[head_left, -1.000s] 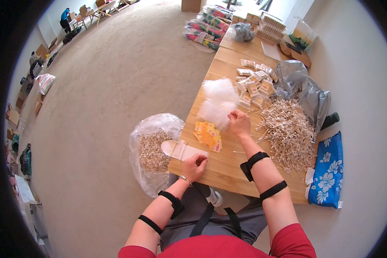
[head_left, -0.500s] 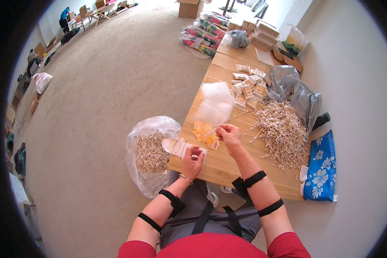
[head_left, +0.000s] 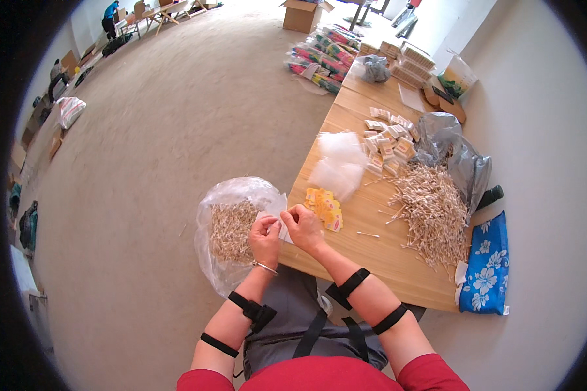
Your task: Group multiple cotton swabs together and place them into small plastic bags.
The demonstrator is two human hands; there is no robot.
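My left hand is closed at the table's near left corner, its fingers pinching a thin, translucent plastic bag. Right beside it, my right hand has its fingertips pressed together at the bag's edge; exactly what it grips is hidden. Just past the right hand lie yellow printed cards, fanned out. Farther back is a stack of clear flat bags. A single cotton swab rests to the right, near a big heap of cotton swabs.
A large clear sack of swabs stands left of the wooden table. Filled small packs, a grey plastic bag and a blue floral pouch lie along the table. Wrapped colourful bundles are beyond. Other people are far left.
My right hand has moved left and nearer, from above the yellow cards to beside my left hand. My left hand has shifted slightly left. The view has turned a little.
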